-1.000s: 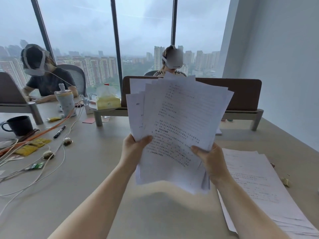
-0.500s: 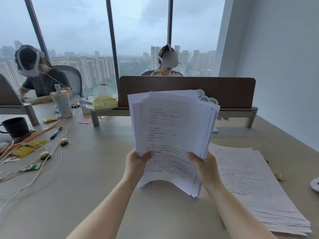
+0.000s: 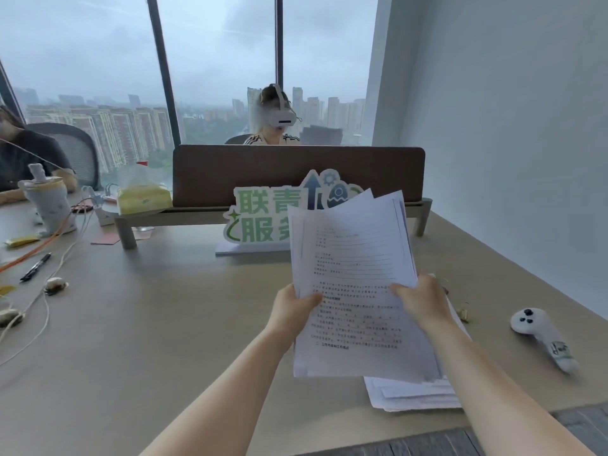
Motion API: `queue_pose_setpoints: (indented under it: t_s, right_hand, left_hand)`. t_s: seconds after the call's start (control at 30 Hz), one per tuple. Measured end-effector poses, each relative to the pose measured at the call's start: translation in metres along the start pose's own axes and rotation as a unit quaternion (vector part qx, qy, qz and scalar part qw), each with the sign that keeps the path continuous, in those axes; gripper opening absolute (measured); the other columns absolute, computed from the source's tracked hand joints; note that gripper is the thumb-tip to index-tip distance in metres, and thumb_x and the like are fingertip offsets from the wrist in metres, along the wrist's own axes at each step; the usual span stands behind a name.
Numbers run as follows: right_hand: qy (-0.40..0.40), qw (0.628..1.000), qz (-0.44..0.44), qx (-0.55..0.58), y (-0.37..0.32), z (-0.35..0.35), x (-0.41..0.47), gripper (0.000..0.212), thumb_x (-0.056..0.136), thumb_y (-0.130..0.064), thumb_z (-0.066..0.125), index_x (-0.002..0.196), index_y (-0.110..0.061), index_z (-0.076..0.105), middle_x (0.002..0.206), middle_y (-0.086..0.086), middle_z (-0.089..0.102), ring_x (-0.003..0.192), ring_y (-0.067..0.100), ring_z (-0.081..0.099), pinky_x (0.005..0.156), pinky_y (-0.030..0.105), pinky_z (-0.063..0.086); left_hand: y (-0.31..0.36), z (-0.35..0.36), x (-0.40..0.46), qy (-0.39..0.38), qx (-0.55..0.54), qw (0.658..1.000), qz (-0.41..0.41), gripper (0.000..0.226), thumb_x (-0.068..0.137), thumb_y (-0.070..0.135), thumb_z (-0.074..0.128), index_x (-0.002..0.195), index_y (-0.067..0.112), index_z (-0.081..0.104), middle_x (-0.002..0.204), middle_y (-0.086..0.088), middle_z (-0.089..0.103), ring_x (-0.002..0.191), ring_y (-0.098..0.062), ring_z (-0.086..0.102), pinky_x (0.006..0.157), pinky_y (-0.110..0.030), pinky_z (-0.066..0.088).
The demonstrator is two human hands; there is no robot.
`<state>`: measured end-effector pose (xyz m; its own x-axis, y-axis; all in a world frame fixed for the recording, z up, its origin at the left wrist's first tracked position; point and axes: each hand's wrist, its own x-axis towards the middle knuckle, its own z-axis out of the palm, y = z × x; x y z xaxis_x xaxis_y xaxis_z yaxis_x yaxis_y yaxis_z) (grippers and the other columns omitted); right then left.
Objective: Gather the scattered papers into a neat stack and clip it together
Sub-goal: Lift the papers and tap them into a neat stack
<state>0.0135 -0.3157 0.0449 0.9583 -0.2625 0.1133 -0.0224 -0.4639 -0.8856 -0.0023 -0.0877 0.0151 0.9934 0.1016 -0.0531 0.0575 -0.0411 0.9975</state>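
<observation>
I hold a loose sheaf of printed white papers [image 3: 352, 258] in the air over the beige table [image 3: 148, 340]. My left hand [image 3: 291, 309] grips its left edge and my right hand [image 3: 424, 299] grips its right edge. The sheets are fanned unevenly at the top. Under the sheaf, a second stack of papers [image 3: 411, 394] lies flat near the table's front edge, mostly hidden. Two small brownish objects [image 3: 464, 312], perhaps clips, lie just right of my right hand.
A white hand controller [image 3: 539, 334] lies at the right. A green-lettered sign [image 3: 263, 215] stands before a brown divider [image 3: 296, 172]. Cables, a black pen [image 3: 35, 266], a wrapped bottle [image 3: 49, 205] and a tissue pack [image 3: 143, 197] crowd the left. Two people sit behind.
The sheaf has come down and to the right, over the flat stack, with its sheets drawn closer together. My view has turned right, bringing the controller and sign into sight.
</observation>
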Motion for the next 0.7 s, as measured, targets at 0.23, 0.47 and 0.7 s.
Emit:
queue_pose_setpoints:
  t_s: [0.23, 0.47, 0.7]
  right_hand:
    - [0.004, 1.000, 0.015, -0.027, 0.032, -0.045, 0.015, 0.024, 0.085, -0.006, 0.068, 0.074, -0.025, 0.057, 0.078, -0.006, 0.059, 0.075, 0.021, 0.058, 0.071, 0.030, 0.043]
    - [-0.061, 0.994, 0.062, -0.063, 0.067, -0.064, 0.036, 0.023, 0.085, -0.014, 0.071, 0.108, -0.012, 0.069, 0.097, 0.004, 0.068, 0.092, 0.028, 0.065, 0.083, 0.037, 0.052]
    - [-0.065, 0.987, 0.091, -0.111, 0.099, -0.061, 0.041, 0.011, 0.084, -0.018, 0.070, 0.095, -0.015, 0.068, 0.092, 0.005, 0.072, 0.086, 0.028, 0.066, 0.069, 0.032, 0.047]
  left_hand:
    - [-0.012, 0.058, 0.005, -0.026, 0.021, 0.998, -0.044, 0.010, 0.088, 0.011, 0.062, 0.096, 0.015, 0.065, 0.091, -0.002, 0.072, 0.083, -0.019, 0.070, 0.070, -0.029, 0.057]
    - [-0.032, 0.087, 0.009, -0.005, 0.106, 0.992, -0.074, 0.010, 0.078, 0.014, 0.062, 0.085, 0.014, 0.069, 0.090, -0.005, 0.074, 0.084, -0.023, 0.070, 0.082, -0.043, 0.059]
    - [-0.039, 0.101, 0.007, -0.016, 0.218, 0.974, -0.067, 0.025, 0.070, 0.021, 0.065, 0.089, 0.004, 0.069, 0.090, -0.007, 0.073, 0.084, -0.024, 0.069, 0.076, -0.038, 0.059]
